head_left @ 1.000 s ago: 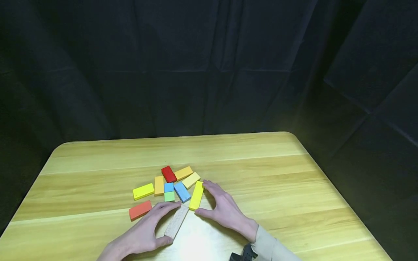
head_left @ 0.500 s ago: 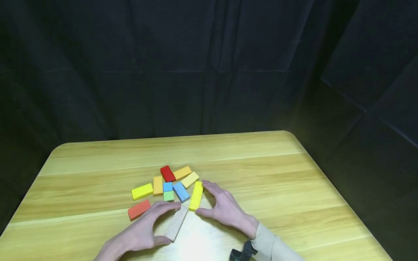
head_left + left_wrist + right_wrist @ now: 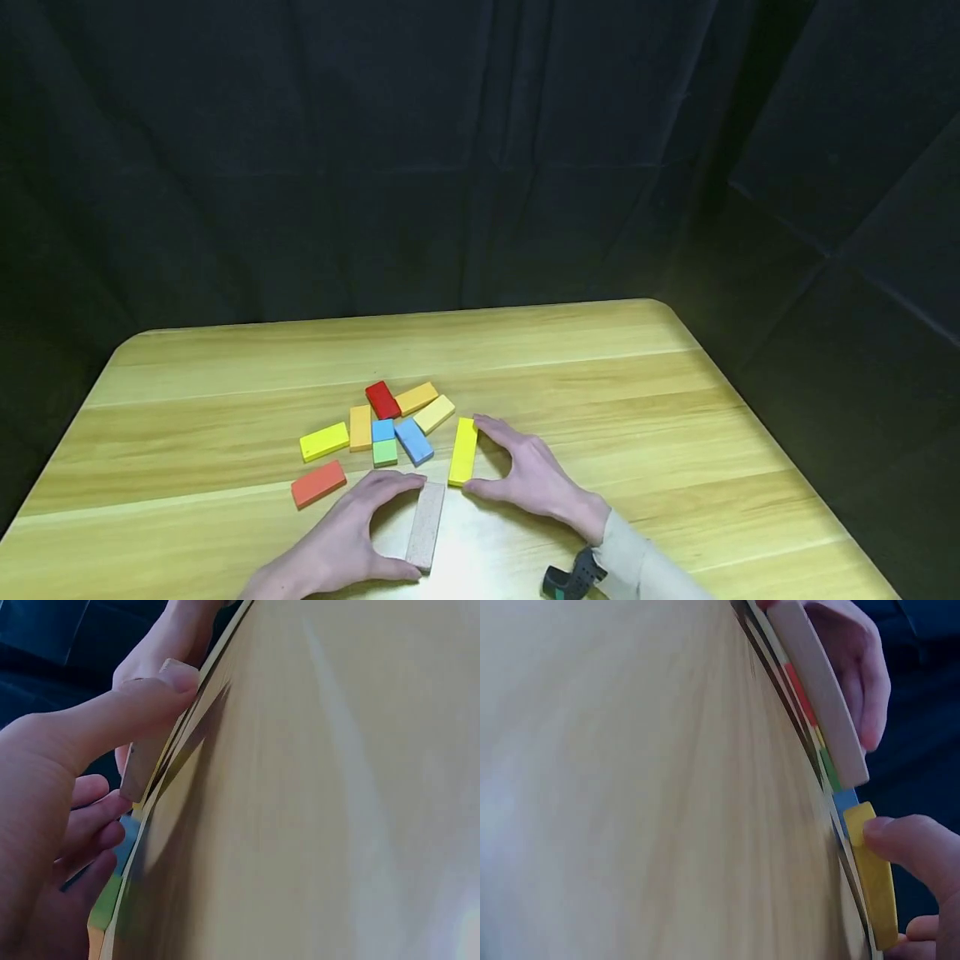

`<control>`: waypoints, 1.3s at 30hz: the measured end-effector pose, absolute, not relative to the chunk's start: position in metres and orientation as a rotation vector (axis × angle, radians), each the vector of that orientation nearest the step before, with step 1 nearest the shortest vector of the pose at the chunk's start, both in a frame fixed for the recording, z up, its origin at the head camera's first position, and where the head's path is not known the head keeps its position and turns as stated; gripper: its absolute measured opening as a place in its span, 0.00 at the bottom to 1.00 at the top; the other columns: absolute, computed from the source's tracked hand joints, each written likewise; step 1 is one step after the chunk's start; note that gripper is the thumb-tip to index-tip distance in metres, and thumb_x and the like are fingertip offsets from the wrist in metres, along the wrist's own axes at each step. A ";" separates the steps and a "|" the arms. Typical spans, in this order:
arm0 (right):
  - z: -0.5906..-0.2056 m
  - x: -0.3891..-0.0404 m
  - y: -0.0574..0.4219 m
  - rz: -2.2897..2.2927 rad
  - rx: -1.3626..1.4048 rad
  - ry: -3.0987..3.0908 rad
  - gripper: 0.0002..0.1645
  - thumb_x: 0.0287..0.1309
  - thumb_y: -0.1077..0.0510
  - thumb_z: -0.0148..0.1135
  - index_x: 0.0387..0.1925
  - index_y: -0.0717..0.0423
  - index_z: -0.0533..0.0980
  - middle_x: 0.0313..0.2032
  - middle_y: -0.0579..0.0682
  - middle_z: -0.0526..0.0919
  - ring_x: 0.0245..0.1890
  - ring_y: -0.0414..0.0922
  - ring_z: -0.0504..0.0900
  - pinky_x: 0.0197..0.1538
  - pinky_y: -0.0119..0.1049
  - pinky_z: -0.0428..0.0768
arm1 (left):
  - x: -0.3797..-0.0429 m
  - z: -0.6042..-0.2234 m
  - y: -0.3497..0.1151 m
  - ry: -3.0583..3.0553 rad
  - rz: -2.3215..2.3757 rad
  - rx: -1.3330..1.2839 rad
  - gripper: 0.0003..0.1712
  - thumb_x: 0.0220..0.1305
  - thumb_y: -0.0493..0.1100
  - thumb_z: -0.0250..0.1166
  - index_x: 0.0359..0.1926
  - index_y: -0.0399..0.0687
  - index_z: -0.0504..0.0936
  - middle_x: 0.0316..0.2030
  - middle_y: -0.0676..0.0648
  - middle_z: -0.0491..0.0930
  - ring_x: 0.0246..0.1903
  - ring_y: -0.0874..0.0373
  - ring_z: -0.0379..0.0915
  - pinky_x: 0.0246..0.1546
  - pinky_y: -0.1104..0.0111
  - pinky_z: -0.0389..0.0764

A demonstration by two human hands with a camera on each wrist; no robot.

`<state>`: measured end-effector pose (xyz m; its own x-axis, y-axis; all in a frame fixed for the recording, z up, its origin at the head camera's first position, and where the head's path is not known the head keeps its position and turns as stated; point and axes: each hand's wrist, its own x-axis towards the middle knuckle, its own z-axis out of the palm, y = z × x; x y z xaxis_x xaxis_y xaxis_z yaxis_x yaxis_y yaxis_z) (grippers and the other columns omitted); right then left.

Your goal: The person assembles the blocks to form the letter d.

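Note:
My left hand (image 3: 341,537) pinches a pale greyish-pink wooden block (image 3: 426,527) by its two ends, thumb at the near end and fingertips at the far end. In the right wrist view this plain block (image 3: 821,694) appears slightly raised off the table. My right hand (image 3: 536,477) holds a yellow block (image 3: 463,452) the same way, between thumb and fingertips. The yellow block (image 3: 874,877) looks just above or on the table; I cannot tell which. A narrow gap separates the two held blocks.
Left of and behind the hands lie loose blocks: blue (image 3: 414,442), green (image 3: 385,452), small blue (image 3: 383,430), cream (image 3: 435,414), two orange ones (image 3: 361,428), dark red (image 3: 383,400), another yellow (image 3: 325,442) and light red (image 3: 318,484). Dark curtains hang beyond the wooden table (image 3: 637,400).
Both hands have shifted right with their blocks. The plain block has turned to lie more straight away from me, and the yellow block has moved off from the cream and blue blocks.

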<state>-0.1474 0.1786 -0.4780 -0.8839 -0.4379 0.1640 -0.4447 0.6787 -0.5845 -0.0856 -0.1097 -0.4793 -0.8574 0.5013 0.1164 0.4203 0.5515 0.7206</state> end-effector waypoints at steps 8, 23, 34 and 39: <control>-0.476 -0.152 0.195 1.019 0.763 -2.902 0.52 0.47 0.32 0.74 0.71 0.47 0.68 0.69 0.47 0.72 0.68 0.50 0.71 0.69 0.49 0.71 | -0.081 -0.478 -0.092 2.698 1.226 0.864 0.53 0.37 0.66 0.81 0.67 0.58 0.74 0.63 0.63 0.70 0.62 0.64 0.67 0.62 0.61 0.75; -0.468 -0.160 0.219 1.024 0.773 -2.953 0.52 0.47 0.34 0.75 0.71 0.45 0.67 0.69 0.48 0.72 0.69 0.50 0.70 0.69 0.51 0.70 | -0.077 -0.470 -0.049 2.740 1.155 0.861 0.53 0.43 0.72 0.75 0.67 0.52 0.73 0.60 0.55 0.72 0.59 0.60 0.69 0.61 0.59 0.76; -0.463 -0.164 0.245 1.001 0.714 -2.983 0.53 0.47 0.32 0.73 0.72 0.43 0.67 0.70 0.51 0.71 0.69 0.55 0.70 0.69 0.55 0.70 | -0.078 -0.475 -0.030 2.746 1.110 0.879 0.52 0.43 0.70 0.76 0.66 0.49 0.74 0.59 0.53 0.75 0.59 0.59 0.69 0.61 0.62 0.76; -0.463 -0.167 0.250 0.985 0.734 -2.995 0.52 0.48 0.31 0.72 0.72 0.42 0.65 0.71 0.49 0.69 0.69 0.54 0.69 0.69 0.56 0.69 | -0.078 -0.476 -0.024 2.778 1.114 0.865 0.52 0.41 0.67 0.79 0.65 0.47 0.75 0.59 0.54 0.77 0.59 0.59 0.69 0.61 0.62 0.76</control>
